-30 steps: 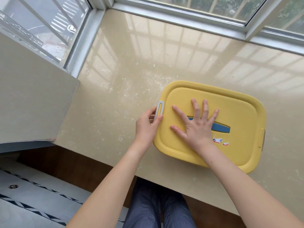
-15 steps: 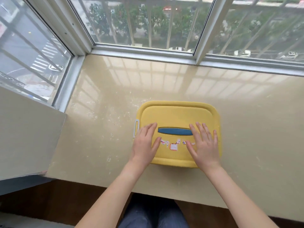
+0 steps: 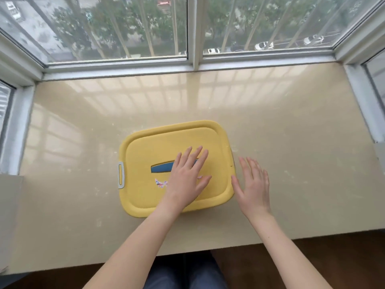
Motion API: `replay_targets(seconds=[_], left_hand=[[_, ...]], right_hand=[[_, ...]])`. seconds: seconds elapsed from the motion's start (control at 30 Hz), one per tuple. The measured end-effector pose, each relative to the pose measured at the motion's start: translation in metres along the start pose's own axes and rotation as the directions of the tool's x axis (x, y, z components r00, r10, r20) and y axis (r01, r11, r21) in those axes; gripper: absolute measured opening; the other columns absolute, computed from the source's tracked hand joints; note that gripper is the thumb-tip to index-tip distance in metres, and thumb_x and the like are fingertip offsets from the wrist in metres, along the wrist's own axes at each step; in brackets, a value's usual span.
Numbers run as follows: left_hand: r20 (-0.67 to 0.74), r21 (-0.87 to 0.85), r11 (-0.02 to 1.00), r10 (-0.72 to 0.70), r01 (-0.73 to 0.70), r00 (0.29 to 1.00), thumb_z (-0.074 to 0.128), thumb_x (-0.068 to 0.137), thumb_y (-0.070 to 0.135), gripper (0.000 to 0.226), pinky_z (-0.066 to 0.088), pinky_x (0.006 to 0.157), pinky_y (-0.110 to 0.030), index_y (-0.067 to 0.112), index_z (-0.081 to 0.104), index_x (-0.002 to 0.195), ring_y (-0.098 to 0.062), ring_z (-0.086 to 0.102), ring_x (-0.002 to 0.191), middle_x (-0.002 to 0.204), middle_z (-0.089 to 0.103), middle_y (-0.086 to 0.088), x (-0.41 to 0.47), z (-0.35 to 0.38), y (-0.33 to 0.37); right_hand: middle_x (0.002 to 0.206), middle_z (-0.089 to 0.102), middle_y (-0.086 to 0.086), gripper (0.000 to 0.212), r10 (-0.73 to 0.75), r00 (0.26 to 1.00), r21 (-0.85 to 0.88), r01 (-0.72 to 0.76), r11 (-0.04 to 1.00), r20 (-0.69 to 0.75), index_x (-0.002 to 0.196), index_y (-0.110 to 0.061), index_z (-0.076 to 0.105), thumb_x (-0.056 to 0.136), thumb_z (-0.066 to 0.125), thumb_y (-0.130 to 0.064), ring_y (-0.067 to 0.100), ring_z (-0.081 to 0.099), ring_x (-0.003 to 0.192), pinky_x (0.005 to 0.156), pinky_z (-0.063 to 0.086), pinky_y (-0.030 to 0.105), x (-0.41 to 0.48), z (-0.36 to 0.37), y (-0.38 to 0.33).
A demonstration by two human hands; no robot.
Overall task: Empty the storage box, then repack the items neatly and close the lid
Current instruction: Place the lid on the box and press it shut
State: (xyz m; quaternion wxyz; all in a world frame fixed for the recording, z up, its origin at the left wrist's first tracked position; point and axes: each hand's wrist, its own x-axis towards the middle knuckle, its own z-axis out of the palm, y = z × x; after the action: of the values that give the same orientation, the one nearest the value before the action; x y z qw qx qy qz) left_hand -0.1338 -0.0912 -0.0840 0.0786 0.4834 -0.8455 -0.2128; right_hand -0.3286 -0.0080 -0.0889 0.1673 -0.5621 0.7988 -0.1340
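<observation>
A yellow storage box [image 3: 145, 195] with its lid on sits on the beige windowsill counter [image 3: 291, 132]. The lid has a blue handle [image 3: 161, 168] in its middle and small stickers [image 3: 160, 183] below it. A grey latch [image 3: 121, 174] stands on the box's left side. My left hand [image 3: 187, 178] lies flat on the lid with straight fingers, covering the handle's right end. My right hand [image 3: 253, 184] is open beside the box's right edge, thumb near the lid rim. The box's contents are hidden.
Window frames [image 3: 193, 65] close the counter at the back and on both sides. The counter's front edge [image 3: 187, 255] runs just before my legs. Bare counter surface lies left, right and behind the box.
Both hands shifted right: my left hand went from the lid's left part to its middle, and my right hand slid off the lid to the box's right side. The camera tilted up.
</observation>
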Motion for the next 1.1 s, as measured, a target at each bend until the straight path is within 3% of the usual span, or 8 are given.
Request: replay_targets(seconds=[0.17, 0.6, 0.8, 0.97, 1.1], left_hand=[[0.020, 0.106, 0.994, 0.034, -0.036, 0.999, 0.040, 0.093, 0.055, 0.068, 0.010, 0.121, -0.043, 0.026, 0.027, 0.153, -0.023, 0.013, 0.149, 0.160, 0.022, 0.003, 0.025, 0.020, 0.001], [-0.021, 0.225, 0.972, 0.068, -0.062, 0.997, 0.043, 0.094, 0.055, 0.064, 0.018, 0.119, -0.048, 0.024, 0.037, 0.149, -0.027, 0.023, 0.147, 0.158, 0.030, -0.002, 0.032, 0.052, -0.010], [-0.021, 0.262, 0.963, 0.068, -0.060, 0.997, 0.038, 0.095, 0.057, 0.065, 0.016, 0.119, -0.048, 0.025, 0.032, 0.151, -0.026, 0.018, 0.148, 0.160, 0.025, -0.001, 0.031, 0.056, -0.012], [-0.027, 0.261, 0.964, 0.070, -0.060, 0.997, 0.039, 0.095, 0.056, 0.065, 0.016, 0.119, -0.049, 0.025, 0.032, 0.151, -0.026, 0.019, 0.148, 0.160, 0.025, -0.001, 0.032, 0.056, -0.012], [-0.037, 0.247, 0.967, 0.070, -0.059, 0.997, 0.041, 0.094, 0.056, 0.065, 0.017, 0.119, -0.049, 0.025, 0.034, 0.151, -0.025, 0.019, 0.148, 0.159, 0.027, -0.001, 0.032, 0.056, -0.012]], right_hand=[[0.155, 0.037, 0.010, 0.063, 0.018, 1.000, 0.071, -0.019, 0.997, 0.016, 0.151, -0.020, 0.036, 0.095, 0.034, -0.051, 0.026, 0.029, 0.145, 0.117, 0.023, 0.054, 0.012, 0.015, 0.008], [0.151, 0.044, 0.005, 0.062, -0.038, 0.994, 0.315, 0.004, 0.949, 0.102, 0.149, -0.011, 0.037, 0.094, 0.047, -0.040, 0.020, 0.036, 0.141, 0.115, 0.033, 0.042, 0.029, 0.032, 0.017], [0.155, 0.038, 0.003, 0.068, 0.027, 0.987, 0.432, -0.094, 0.897, 0.160, 0.152, -0.011, 0.030, 0.094, 0.058, -0.035, 0.016, 0.035, 0.142, 0.114, 0.025, 0.022, 0.045, 0.037, 0.009], [0.149, 0.046, 0.002, 0.069, 0.130, 0.973, 0.543, -0.216, 0.812, 0.193, 0.149, -0.010, 0.038, 0.090, 0.063, -0.035, 0.013, 0.043, 0.137, 0.107, 0.028, 0.013, 0.052, 0.040, 0.004], [0.139, 0.049, -0.013, 0.057, 0.185, 0.966, 0.632, -0.256, 0.731, 0.179, 0.143, -0.014, 0.047, 0.091, 0.068, -0.022, 0.007, 0.048, 0.132, 0.113, 0.036, 0.026, 0.050, 0.040, 0.001]])
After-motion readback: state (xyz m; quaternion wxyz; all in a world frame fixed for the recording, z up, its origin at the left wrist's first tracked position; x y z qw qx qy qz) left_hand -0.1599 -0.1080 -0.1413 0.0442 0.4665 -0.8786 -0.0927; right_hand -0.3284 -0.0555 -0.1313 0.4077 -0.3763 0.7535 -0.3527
